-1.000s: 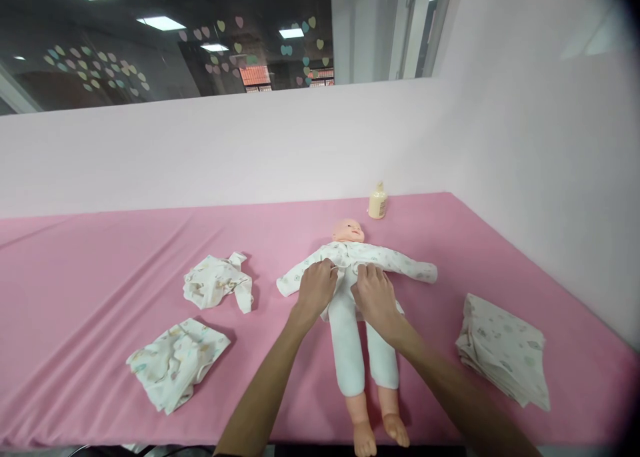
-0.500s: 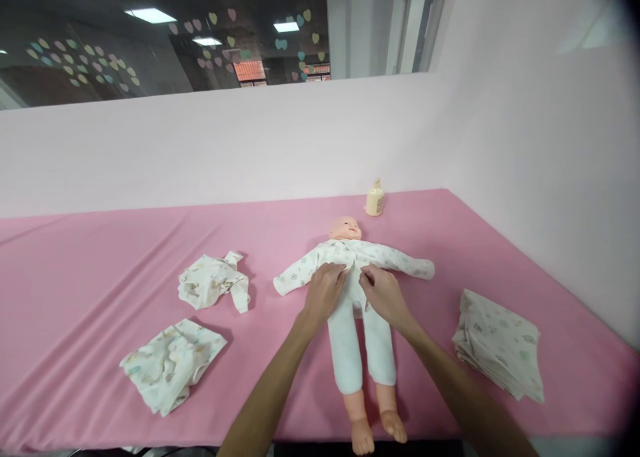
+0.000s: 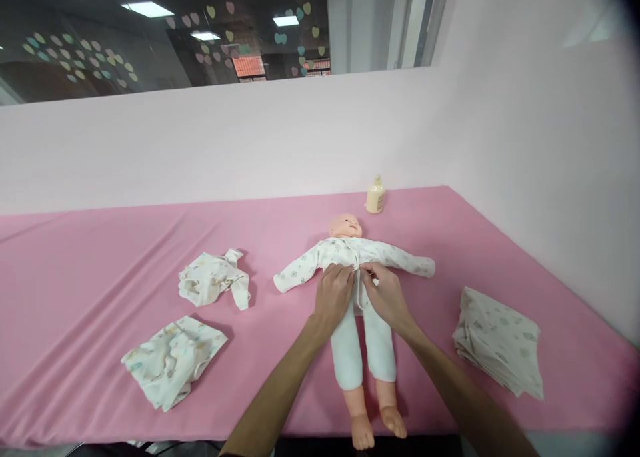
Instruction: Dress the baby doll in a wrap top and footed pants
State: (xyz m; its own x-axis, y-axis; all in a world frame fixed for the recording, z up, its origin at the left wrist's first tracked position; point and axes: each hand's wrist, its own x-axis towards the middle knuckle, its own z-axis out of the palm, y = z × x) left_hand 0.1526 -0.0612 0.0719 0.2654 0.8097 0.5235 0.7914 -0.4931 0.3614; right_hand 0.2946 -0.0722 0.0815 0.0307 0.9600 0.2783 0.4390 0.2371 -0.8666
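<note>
A baby doll (image 3: pixel 346 226) lies on its back with its arms spread and its bare feet toward me. It wears a white patterned baby shirt (image 3: pixel 300 267) with long sleeves, and plain white pants (image 3: pixel 346 357). Over the belly my left hand (image 3: pixel 334 293) is closed, its fingertips pinching the front of the shirt. Just beside it, my right hand (image 3: pixel 384 293) pinches the shirt's other front edge. A thin pale strip hangs between the two hands. The fingertips nearly meet, and exactly what part of the cloth they grip is too small to make out.
To the left lie a crumpled patterned baby garment (image 3: pixel 213 280) and a loosely folded cloth (image 3: pixel 173 363). A folded patterned cloth (image 3: pixel 497 343) rests at the right. Behind the doll's head stands a cream pump bottle (image 3: pixel 375 195). A pink sheet (image 3: pixel 100 277) covers the table, against white walls.
My left hand has moved right, toward my right hand, so the fingertips are now closer together at the shirt front. The doll and the cloths lie where they were.
</note>
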